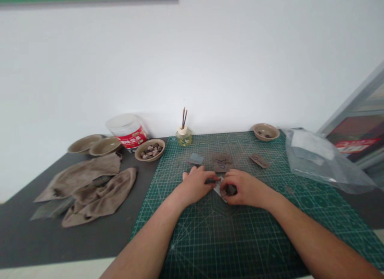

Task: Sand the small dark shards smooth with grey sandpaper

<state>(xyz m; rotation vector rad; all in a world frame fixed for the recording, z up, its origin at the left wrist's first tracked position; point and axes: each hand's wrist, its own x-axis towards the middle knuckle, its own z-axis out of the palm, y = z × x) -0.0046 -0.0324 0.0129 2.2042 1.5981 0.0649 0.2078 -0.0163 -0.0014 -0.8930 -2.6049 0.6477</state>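
Observation:
A small white strip (220, 189) lies at a slant on the green cutting mat (192, 247), between my two hands. My left hand (196, 184) has its fingers bent, with thumb and fingertips on the strip's upper end. My right hand (246, 187) is curled in a pinch at the strip's right side; something small and dark shows inside its fingers, too blurred to name. Just beyond my hands lies a brown square sheet (222, 163) with handwritten marks. A grey-blue piece (196, 158) lies past my left hand, and a brown marked piece (259, 161) beyond my right.
A bowl of stones (150, 150), a reed diffuser (184, 136) and a bowl with a few small pieces (266, 132) stand along the wall. Leftward are a plastic tub (127, 131), two bowls (105, 146) and brown cloths (99, 191). At right lies a clear plastic bag (321, 163).

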